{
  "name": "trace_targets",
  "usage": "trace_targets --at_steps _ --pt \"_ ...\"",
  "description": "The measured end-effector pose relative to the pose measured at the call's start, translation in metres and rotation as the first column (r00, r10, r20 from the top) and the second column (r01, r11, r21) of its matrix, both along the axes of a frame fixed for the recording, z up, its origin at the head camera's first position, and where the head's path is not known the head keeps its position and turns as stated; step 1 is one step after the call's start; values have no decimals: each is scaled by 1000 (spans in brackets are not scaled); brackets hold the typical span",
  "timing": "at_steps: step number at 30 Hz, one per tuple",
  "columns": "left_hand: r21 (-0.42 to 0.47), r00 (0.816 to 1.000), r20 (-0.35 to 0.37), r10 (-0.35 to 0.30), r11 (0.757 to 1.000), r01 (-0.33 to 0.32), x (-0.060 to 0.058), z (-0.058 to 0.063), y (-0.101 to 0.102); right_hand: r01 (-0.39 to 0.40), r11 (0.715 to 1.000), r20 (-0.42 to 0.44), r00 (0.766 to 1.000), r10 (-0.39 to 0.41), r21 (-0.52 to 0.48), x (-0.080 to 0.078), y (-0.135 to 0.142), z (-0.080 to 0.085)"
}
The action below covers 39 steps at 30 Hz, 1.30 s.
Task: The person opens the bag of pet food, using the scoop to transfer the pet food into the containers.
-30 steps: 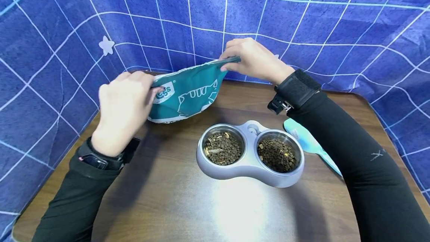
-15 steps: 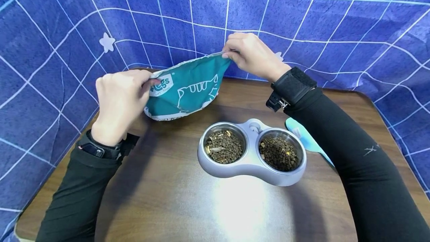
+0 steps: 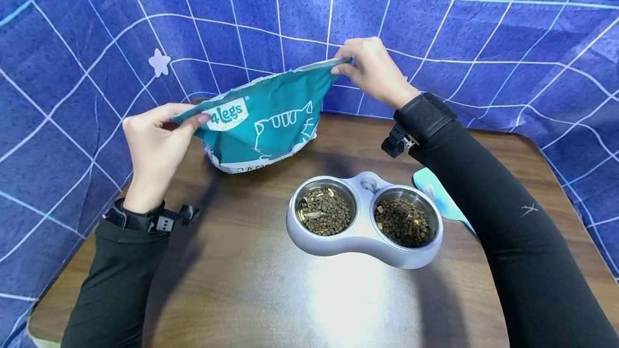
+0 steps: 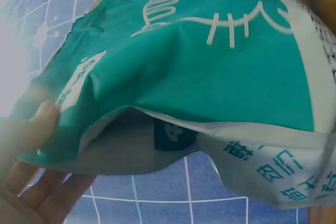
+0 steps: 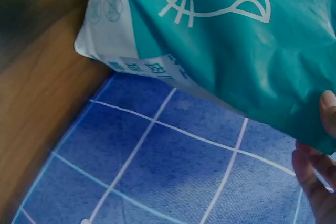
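Observation:
A teal and white pet food bag, printed with a cat outline and "4Legs", stands at the back left of the table in the head view. My left hand pinches its upper left corner, thumb on the printed front and fingers behind. At the upper right corner my right hand pinches the top edge between thumb and fingers. The bag's top edge is stretched between both hands, slanting up to the right. In the left wrist view the bag shows its folded side panel; in the right wrist view my fingertips grip its corner.
A grey double feeder with two metal bowls of brown kibble sits in front of the bag. A light blue scoop lies behind my right forearm, partly hidden. Blue gridded cloth hangs around the wooden table.
My left hand has moved left and turned, its thumb now showing on the bag's front. My right hand has risen slightly to the right. The bag's top is spread wider and its logo is uncovered.

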<state>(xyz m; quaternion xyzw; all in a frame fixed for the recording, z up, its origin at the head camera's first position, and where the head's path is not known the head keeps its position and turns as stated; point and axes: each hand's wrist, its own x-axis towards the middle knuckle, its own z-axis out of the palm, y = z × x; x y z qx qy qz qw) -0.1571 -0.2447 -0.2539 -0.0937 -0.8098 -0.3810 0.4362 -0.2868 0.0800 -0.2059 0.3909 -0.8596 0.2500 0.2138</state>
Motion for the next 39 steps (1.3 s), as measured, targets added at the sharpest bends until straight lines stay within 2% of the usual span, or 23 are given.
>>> trace_targets --at_steps 3,7,9,11,14,16,18,20,23,26,27,32,35,39 --pt "31 999 -24 31 999 -30 -12 6 0 64 998 -22 998 -63 25 -2 -4 7" --pt "134 999 19 42 990 -44 -28 16 -4 148 988 -17 989 -147 36 -7 -13 14" --pt "170 999 38 37 985 -43 -36 18 -8 168 986 14 986 -168 20 -11 -18 17" --pt "219 999 45 1 976 -11 -44 18 -13 172 985 66 983 -171 -9 -17 -23 18" --pt "274 998 49 -51 961 36 -51 13 -20 176 982 188 969 -160 -71 -25 -28 16" --pt "304 994 45 -98 949 80 -53 7 -23 177 975 281 950 -134 -136 -28 -29 13" --pt "299 992 44 -118 949 100 -53 1 -25 173 957 356 931 -83 -231 -29 -29 7" --pt "305 990 26 -142 944 127 -51 -4 -26 169 929 394 918 -28 -328 -29 -29 2" --pt "324 987 -15 -161 933 157 -50 -8 -26 162 890 403 915 26 -425 -29 -28 -3" --pt "336 985 -47 -168 926 174 -51 -8 -24 183 875 418 908 24 -448 -30 -27 -4" --pt "333 984 -52 -169 926 176 -52 -8 -23 194 879 422 906 10 -436 -31 -25 -4" --pt "299 987 -51 -155 940 163 -58 -9 -17 244 876 467 884 -25 -416 -32 -19 -2" --pt "291 989 -57 -138 945 149 -58 -9 -15 220 877 476 879 11 -427 -30 -18 -2" --pt "311 987 -92 -133 938 155 -57 -9 -13 171 879 484 872 76 -445 -26 -14 0"
